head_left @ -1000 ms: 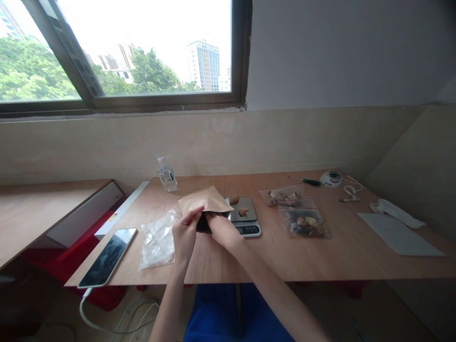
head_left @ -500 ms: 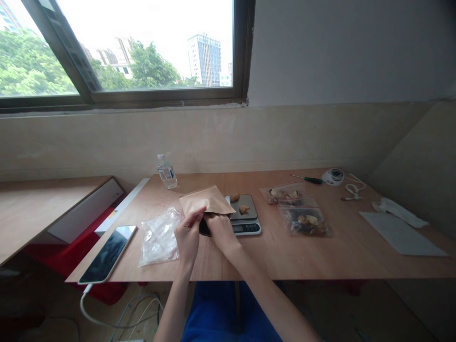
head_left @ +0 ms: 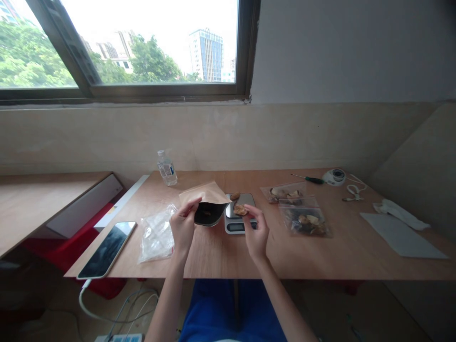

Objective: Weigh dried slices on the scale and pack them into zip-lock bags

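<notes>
My left hand [head_left: 184, 228] grips the edge of a brown kraft paper pouch [head_left: 208, 193], its dark mouth spread towards me. A small brown piece shows inside. My right hand [head_left: 257, 232] is by the kitchen scale [head_left: 231, 227], pinching a brown dried mushroom piece [head_left: 240, 210] between thumb and fingertips. Whether that piece still touches the plate, I cannot tell. Another dried mushroom piece [head_left: 235, 195] lies at the back left of the plate. The pouch overlaps the scale's left side.
A crumpled clear plastic bag [head_left: 156, 235] and a phone [head_left: 107, 249] on a cable lie left. Behind stands a water bottle [head_left: 167, 169]. To the right are two zip bags of mushroom pieces [head_left: 306, 221], a screwdriver [head_left: 314, 180], a white camera [head_left: 335, 177] and paper [head_left: 399, 235].
My right hand has come out of the pouch and moved right to the scale, where it now pinches the nearer mushroom piece. My left hand still holds the pouch, whose mouth now shows.
</notes>
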Tool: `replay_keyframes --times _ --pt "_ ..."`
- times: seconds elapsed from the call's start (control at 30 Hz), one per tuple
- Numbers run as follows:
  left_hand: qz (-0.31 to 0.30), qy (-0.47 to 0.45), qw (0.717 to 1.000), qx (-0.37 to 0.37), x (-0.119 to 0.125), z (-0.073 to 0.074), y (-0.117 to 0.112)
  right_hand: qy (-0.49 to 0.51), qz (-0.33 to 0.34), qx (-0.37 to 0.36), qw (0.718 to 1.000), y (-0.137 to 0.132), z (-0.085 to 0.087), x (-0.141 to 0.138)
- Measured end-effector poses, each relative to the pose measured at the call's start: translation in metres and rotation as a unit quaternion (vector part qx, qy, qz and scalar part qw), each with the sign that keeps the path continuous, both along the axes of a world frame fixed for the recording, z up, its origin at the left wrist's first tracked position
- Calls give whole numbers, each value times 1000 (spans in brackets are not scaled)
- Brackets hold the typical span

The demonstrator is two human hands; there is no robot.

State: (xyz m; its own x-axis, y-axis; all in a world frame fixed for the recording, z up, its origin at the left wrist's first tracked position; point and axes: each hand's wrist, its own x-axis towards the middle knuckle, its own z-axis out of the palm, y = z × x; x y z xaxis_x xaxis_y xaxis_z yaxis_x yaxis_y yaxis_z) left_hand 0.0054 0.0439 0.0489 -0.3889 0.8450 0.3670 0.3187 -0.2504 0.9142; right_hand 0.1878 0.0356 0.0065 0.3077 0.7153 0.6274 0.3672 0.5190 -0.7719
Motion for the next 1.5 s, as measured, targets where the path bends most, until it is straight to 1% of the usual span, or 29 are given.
replay_keyframes --times 0.07,0.13,0.2,0.27,0.33,0.4,0.47,0.53,0.6,0.67,0.7,0.73,0.8,0.83,0.9,0.97,1.03,1.07,1.1,1.17,1.27,1.37,1.5 --pt "4 -4 1000 1 0 1 1 -7 -43 -32 999 14 -10 6" --pt "5 -9 1000 0 1 0 2 -68 -49 -64 994 32 -16 9" --pt "5 -10 1000 2 1 0 1 -135 -36 -89 986 49 -18 9" --pt "2 -11 1000 6 1 0 0 -192 -11 -98 977 63 -18 7" --pt "-3 -10 1000 7 1 0 0 -241 8 -96 966 73 -17 6" --pt "-7 -7 1000 5 0 1 -1 -279 21 -95 955 77 -17 7" --pt "-10 -4 1000 5 -1 1 -1 -295 22 -88 951 74 -18 8" --pt "-11 -5 1000 9 -2 1 -1 -279 13 -67 958 62 -18 7" --pt "-14 -7 1000 11 -2 1 -1 -225 2 -30 974 43 -16 4" --pt "-18 -7 1000 10 -1 -1 0 -167 15 19 986 20 -11 -5" --pt "-21 -6 1000 10 0 -1 0 -158 41 45 986 9 -7 -11" --pt "-23 -6 1000 11 1 -2 0 -170 80 66 980 0 -2 -17" --pt "-23 -4 1000 14 3 -4 0 -221 156 84 959 -11 8 -31" --pt "-23 -3 1000 15 5 -5 -1 -251 183 74 948 -12 14 -37" --pt "-21 0 1000 13 8 -8 -2 -317 202 17 927 -7 23 -49" --pt "-22 3 1000 8 11 -11 -5 -390 199 -65 897 4 28 -58" --pt "-20 7 1000 11 13 -14 -8 -450 181 -130 865 19 27 -66" --pt "-17 9 1000 15 14 -15 -9 -466 169 -150 855 27 25 -70" --pt "-14 10 1000 20 15 -16 -11 -476 157 -164 850 34 22 -74" --pt "-14 9 999 27 16 -19 -14 -482 133 -179 848 45 15 -82" --pt "-21 5 999 30 16 -21 -17 -479 118 -187 850 52 8 -92" --pt "-22 4 999 26 13 -23 -19 -482 121 -185 848 47 8 -95" --pt "-30 4 999 24 10 -25 -19 -488 134 -196 840 33 17 -89"
